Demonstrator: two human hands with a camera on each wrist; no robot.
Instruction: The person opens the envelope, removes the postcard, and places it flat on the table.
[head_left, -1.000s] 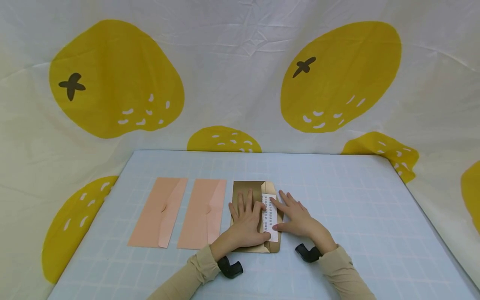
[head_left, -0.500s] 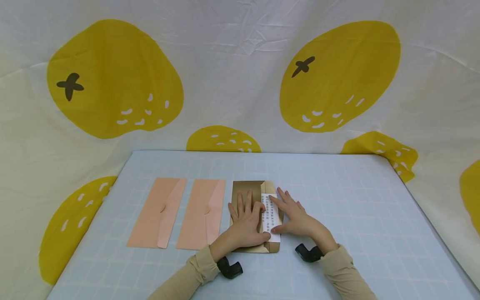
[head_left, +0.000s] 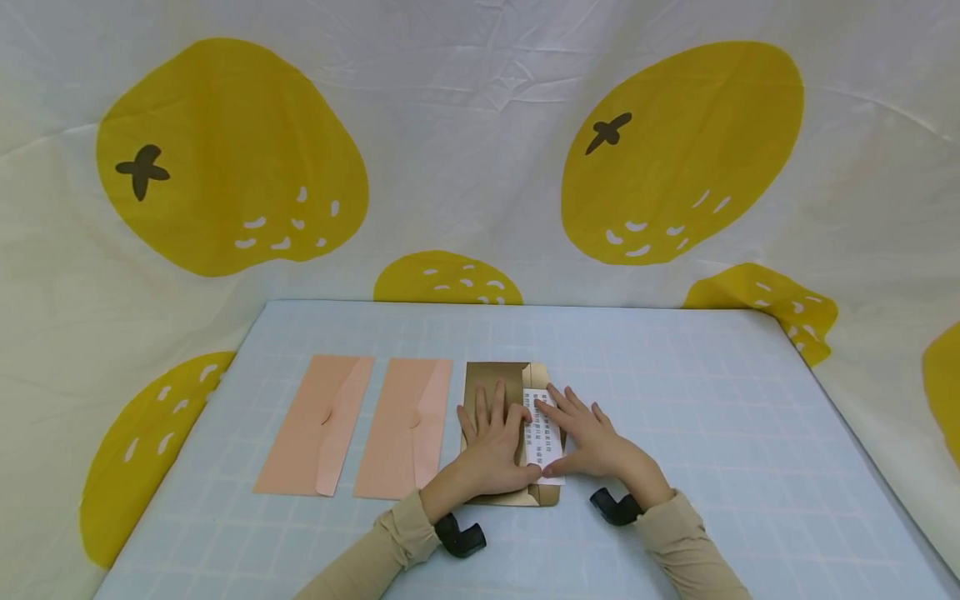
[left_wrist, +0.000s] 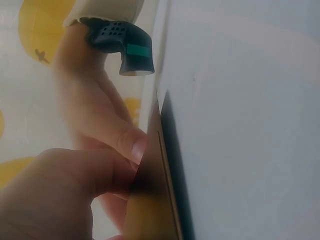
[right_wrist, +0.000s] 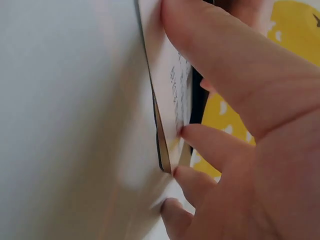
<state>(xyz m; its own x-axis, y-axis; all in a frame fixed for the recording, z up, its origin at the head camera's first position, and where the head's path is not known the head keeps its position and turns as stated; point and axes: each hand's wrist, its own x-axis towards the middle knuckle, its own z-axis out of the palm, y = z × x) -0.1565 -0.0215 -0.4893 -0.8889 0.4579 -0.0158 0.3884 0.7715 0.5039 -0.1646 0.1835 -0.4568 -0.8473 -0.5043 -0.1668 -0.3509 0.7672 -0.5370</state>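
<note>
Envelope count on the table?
3: a pink envelope at far left, a second pink envelope right of it, and a gold envelope beneath the left hand and white printed slip. Any stacked underneath would be hidden.

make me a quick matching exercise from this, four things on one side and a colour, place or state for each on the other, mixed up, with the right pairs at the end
Things
1. paper slip
2. left hand
3. gold envelope
4. table

Descriptions
A. pale blue with a faint grid of lines
B. fingers spread, resting on an envelope
C. under a slip, just right of a pink envelope
D. white, printed with rows of dark characters

Right pairs
1-D, 2-B, 3-C, 4-A
</note>
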